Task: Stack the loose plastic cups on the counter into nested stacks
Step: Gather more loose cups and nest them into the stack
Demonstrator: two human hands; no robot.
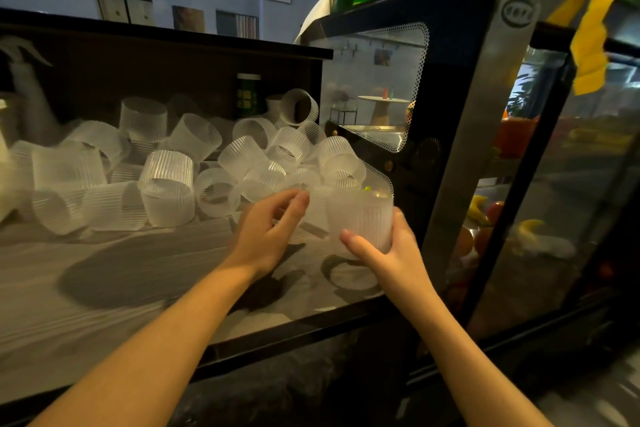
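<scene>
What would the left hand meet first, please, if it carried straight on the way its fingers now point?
Most likely the loose ribbed plastic cups heaped just beyond the left hand; its fingers point up and right into that pile. Depth is unclear, so they may already touch one.

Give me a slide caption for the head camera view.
Right hand holds a ribbed cup while left hand reaches toward the cup pile.
</scene>
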